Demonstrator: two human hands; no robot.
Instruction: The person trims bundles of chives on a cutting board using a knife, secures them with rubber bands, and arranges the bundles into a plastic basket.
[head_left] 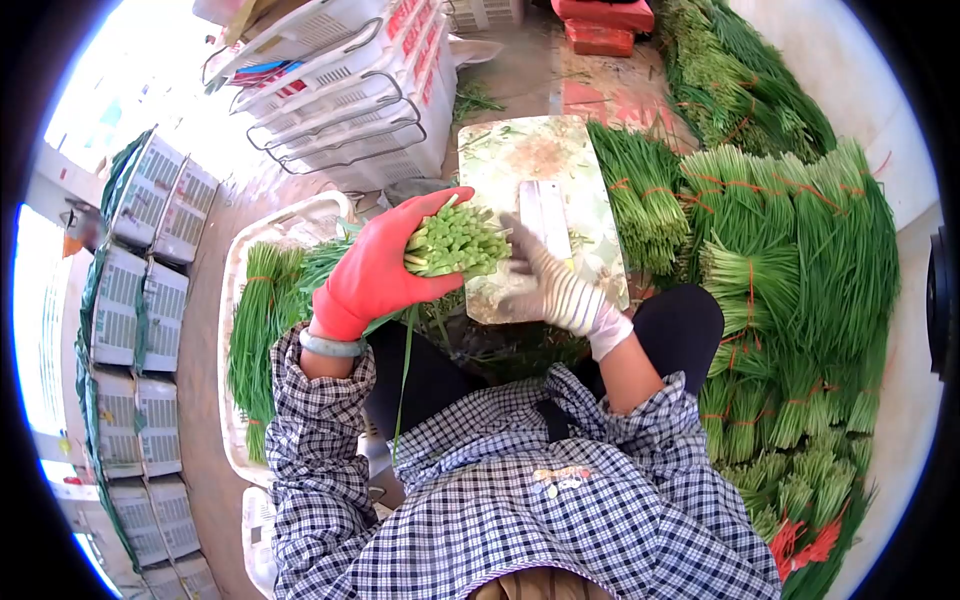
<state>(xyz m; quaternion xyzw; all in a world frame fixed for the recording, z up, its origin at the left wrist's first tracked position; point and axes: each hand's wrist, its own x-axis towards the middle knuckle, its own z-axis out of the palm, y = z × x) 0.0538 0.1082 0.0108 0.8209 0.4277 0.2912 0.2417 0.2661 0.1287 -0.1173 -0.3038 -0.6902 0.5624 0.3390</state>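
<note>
The left hand (378,262), in a red glove, grips a thick bunch of green stalks (458,242) near its pale ends, with the thumb on one side and fingers on the other. The ends form a rounded face turned toward the right hand (556,288), while long leaves trail down past the left wrist, which wears a pale bracelet (332,346). The bunch is over the left edge of a cutting board (530,150); whether it touches the board cannot be told.

The right hand, in a pale striped glove with darkened fingers, is open and loosely bent beside the stalk ends. Contact with them is unclear. Just beyond its fingers, a broad metal blade (543,210) lies flat on the board, among green scraps and brown stains.

To the left of the board, a white tray (229,400) holds tied green bundles (262,320). More bundles (750,275), bound with orange-red ties, lie piled to the right, some right beside the board; a tangle of red ties (805,545) rests on the lower ones. White crates (345,110) stand stacked beyond the tray, and further crates (120,350) line the far left.
</note>
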